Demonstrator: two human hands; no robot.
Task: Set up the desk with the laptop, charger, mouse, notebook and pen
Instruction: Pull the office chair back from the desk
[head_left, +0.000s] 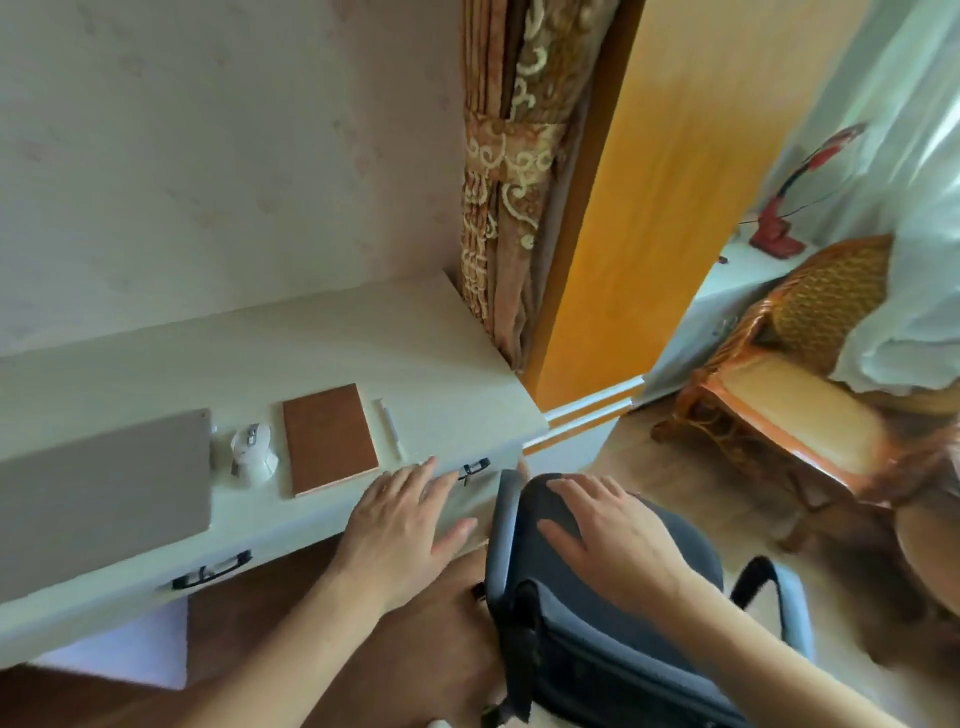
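Observation:
On the pale desk (363, 343) lie a closed grey laptop (98, 483) at the left, a white mouse (253, 453) beside it, a closed brown notebook (330, 439) and a white pen (390, 428) to its right. No charger shows in this view. My left hand (402, 525) hovers flat at the desk's front edge, fingers spread, holding nothing. My right hand (610, 540) lies palm down on the top of a dark grey office chair (597, 639), fingers apart, not wrapped around it.
Black drawer handles (210, 571) sit on the desk front. A patterned curtain (511, 171) and an orange door frame (649, 182) stand to the right of the desk. A rattan chair (779, 395) and a red lamp (779, 228) are at the far right.

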